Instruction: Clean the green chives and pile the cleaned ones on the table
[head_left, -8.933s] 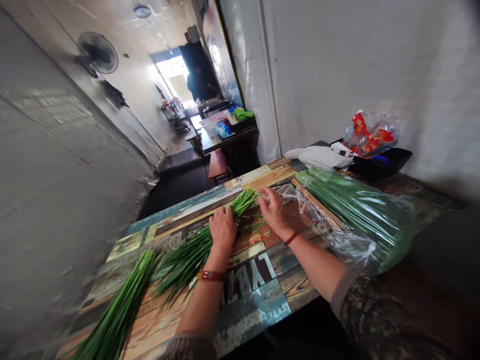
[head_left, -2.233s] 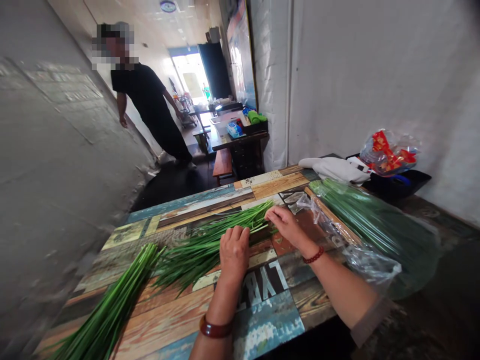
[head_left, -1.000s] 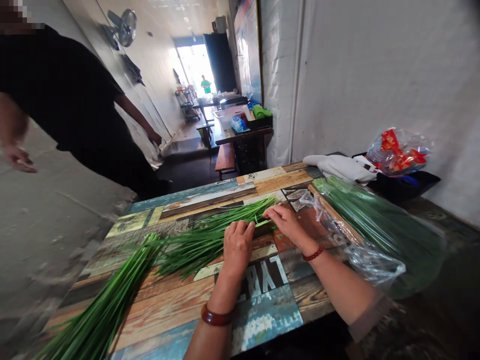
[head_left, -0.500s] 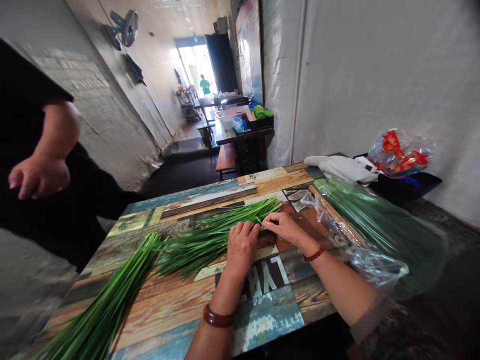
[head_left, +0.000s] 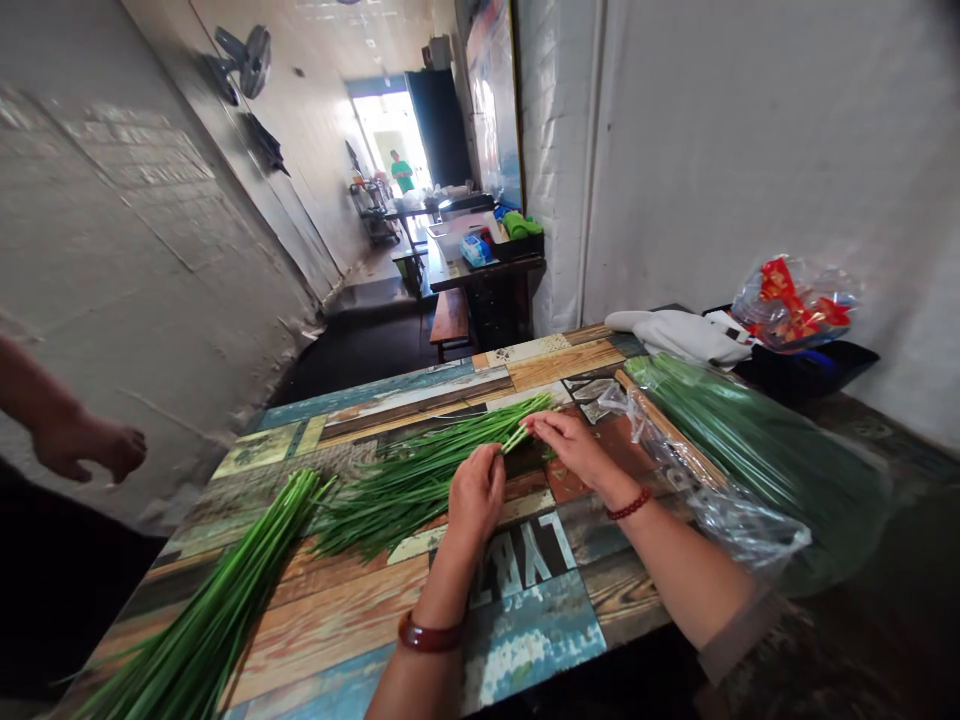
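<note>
A loose pile of garlic chives (head_left: 409,480) lies across the middle of the patterned table (head_left: 352,600), pale ends to the right. My left hand (head_left: 477,490) is closed around a few chive stalks at the pile's near right side. Their light stem ends (head_left: 514,438) point toward my right hand (head_left: 568,443), whose fingers and thumb pinch them at the tips. Exactly how many stalks are held is too small to tell. A neater bundle of chives (head_left: 240,590) rests along the table's left side, its pale ends away from me.
More chives lie in a clear plastic bag (head_left: 757,480) on the right, beside a wooden stick (head_left: 671,430). Behind it are a white cloth-like item (head_left: 679,335) and a red-patterned clear package (head_left: 799,300). Another person's hand (head_left: 94,447) hangs beyond the table's left edge.
My left hand has turned and drawn slightly toward me, and pale stem ends now show between both hands. The other person at the left has moved mostly out of view.
</note>
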